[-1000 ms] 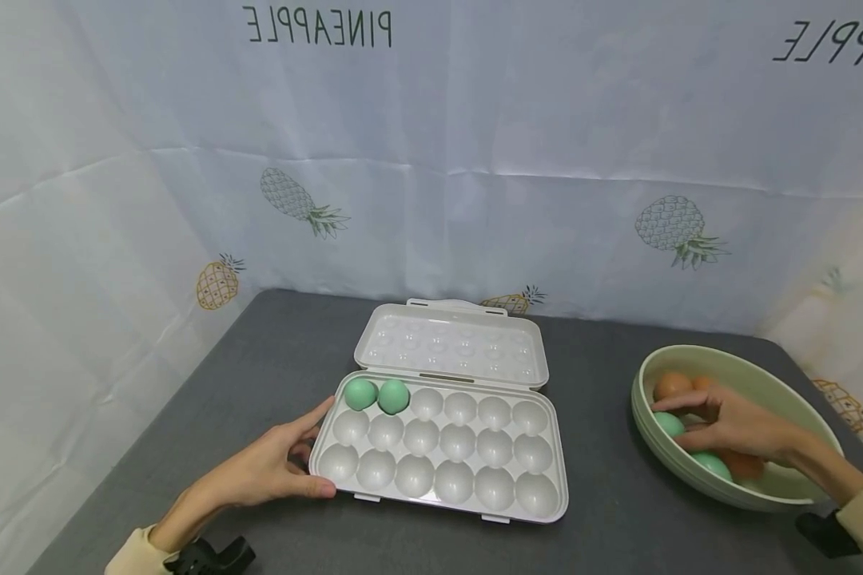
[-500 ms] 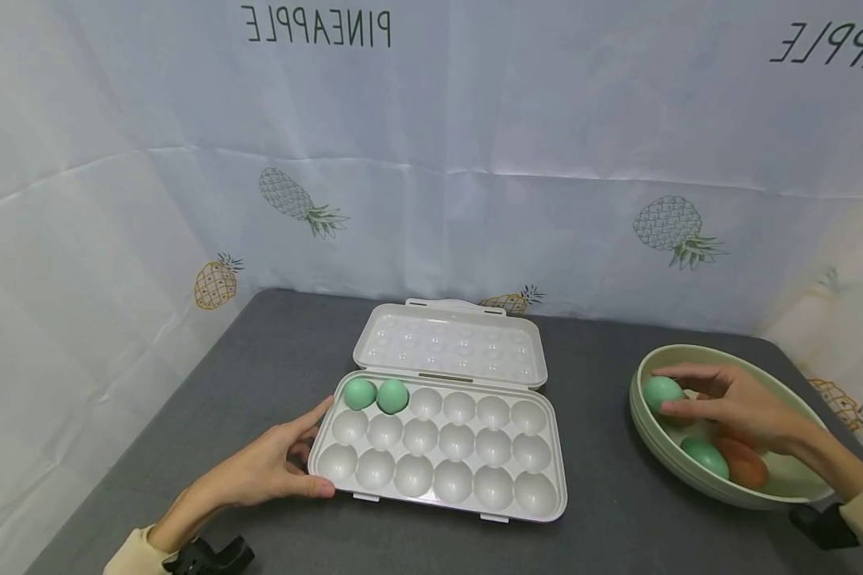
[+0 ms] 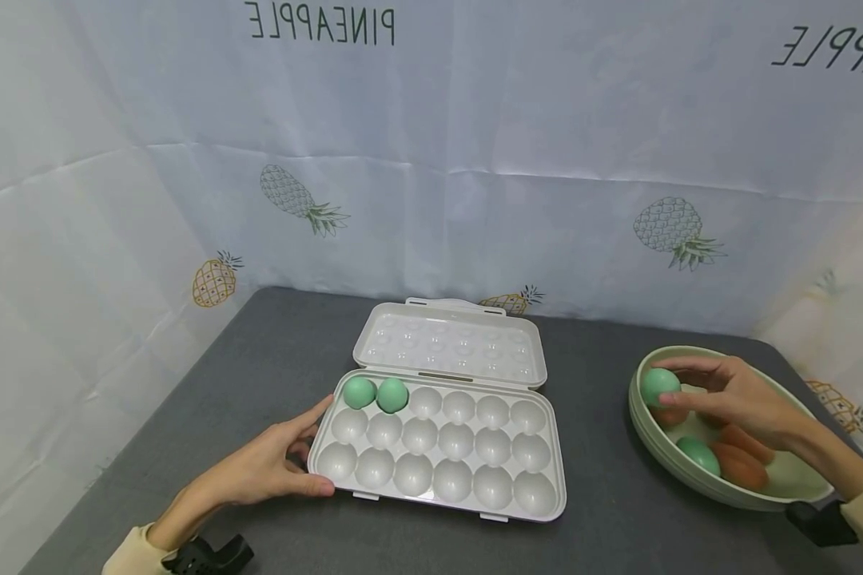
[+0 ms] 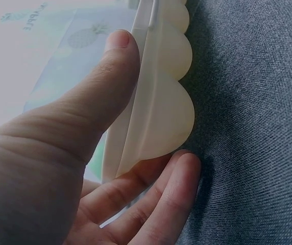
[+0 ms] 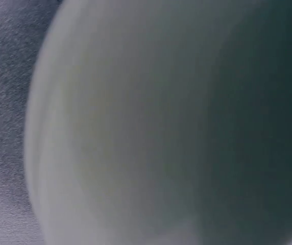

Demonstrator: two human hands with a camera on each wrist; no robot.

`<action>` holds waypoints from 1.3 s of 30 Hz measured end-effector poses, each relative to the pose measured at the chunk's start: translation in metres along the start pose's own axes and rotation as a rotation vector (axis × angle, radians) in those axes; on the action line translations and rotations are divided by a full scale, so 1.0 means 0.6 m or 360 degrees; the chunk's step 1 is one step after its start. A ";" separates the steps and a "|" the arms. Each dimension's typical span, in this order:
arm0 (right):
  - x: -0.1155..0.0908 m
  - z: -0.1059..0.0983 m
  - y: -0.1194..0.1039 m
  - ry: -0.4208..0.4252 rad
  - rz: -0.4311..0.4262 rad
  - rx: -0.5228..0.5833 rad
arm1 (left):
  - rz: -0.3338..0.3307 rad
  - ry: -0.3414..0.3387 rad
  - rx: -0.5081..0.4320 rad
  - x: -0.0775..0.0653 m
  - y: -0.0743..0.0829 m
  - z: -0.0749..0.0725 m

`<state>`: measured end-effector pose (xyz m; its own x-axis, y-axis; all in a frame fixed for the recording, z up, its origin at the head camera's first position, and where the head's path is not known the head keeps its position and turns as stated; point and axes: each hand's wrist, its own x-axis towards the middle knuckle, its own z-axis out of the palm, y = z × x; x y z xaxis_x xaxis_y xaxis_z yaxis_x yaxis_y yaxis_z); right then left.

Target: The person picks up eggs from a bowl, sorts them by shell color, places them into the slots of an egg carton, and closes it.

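In the head view my right hand [image 3: 751, 403] pinches a green egg [image 3: 659, 388] between thumb and fingers, inside the left rim of a pale green bowl [image 3: 798, 479]. Below that hand lie another green egg [image 3: 698, 455] and several brown eggs [image 3: 739, 466]. My left hand [image 3: 269, 467] holds the left end of a white egg tray [image 3: 442, 505]; in the left wrist view the thumb [image 4: 105, 76] lies along its edge and the fingers curl beside its rounded cups [image 4: 166, 120]. Two green eggs [image 3: 391, 395] sit in the back row's left cups. The bowl's wall fills the right wrist view, hiding the right hand.
The tray's lid [image 3: 453, 343] lies folded back behind it. Everything stands on a dark grey tabletop [image 3: 604, 511]. A pale curtain [image 3: 475, 120] with pineapple prints hangs behind and at both sides.
My right hand has taken a green egg from among the others in the bowl and raised it toward the left rim. The left hand has stayed on the tray.
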<state>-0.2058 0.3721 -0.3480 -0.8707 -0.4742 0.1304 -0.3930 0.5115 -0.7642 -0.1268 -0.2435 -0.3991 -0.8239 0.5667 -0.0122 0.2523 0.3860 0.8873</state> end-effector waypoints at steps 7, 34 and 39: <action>0.008 0.002 -0.012 0.0019 0.0038 -0.0040 | 0.0000 -0.0002 0.0008 -0.001 0.000 0.000; 0.085 0.108 -0.096 0.0316 0.0148 0.0504 | -0.0011 -0.0006 -0.0022 -0.001 0.000 0.000; 0.095 0.125 -0.103 0.0328 0.0119 0.0623 | -0.0009 0.0000 -0.0022 0.000 0.000 0.000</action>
<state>-0.2090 0.2601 -0.3407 -0.9489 -0.2731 0.1584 -0.2196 0.2103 -0.9527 -0.1267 -0.2433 -0.3991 -0.8252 0.5646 -0.0175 0.2405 0.3792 0.8935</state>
